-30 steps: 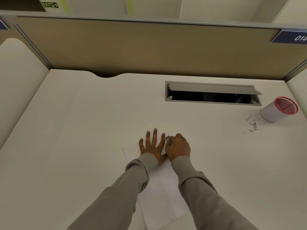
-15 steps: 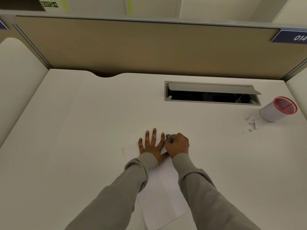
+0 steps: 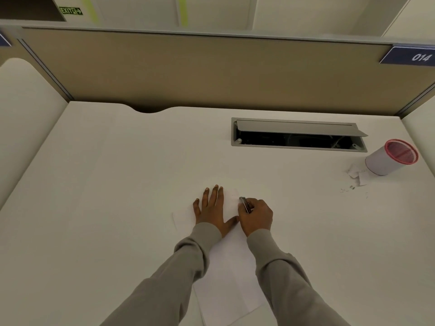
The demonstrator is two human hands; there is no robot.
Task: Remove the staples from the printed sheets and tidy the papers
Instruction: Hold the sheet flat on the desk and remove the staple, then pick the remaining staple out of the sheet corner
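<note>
From the head camera, the white paper sheets (image 3: 229, 278) lie flat on the white counter (image 3: 113, 208). The left hand (image 3: 211, 209) rests on their top part with straight, spread fingers. Just to its right, the right hand (image 3: 257, 216) curls around a small grey metal tool (image 3: 244, 203), whose tip touches the sheets' top right corner. A white cup with a pink rim (image 3: 388, 160) stands far off to the right.

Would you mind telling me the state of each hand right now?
Left hand: open, pressing flat on the printed sheets.
Right hand: closed, holding a small metal tool.
</note>
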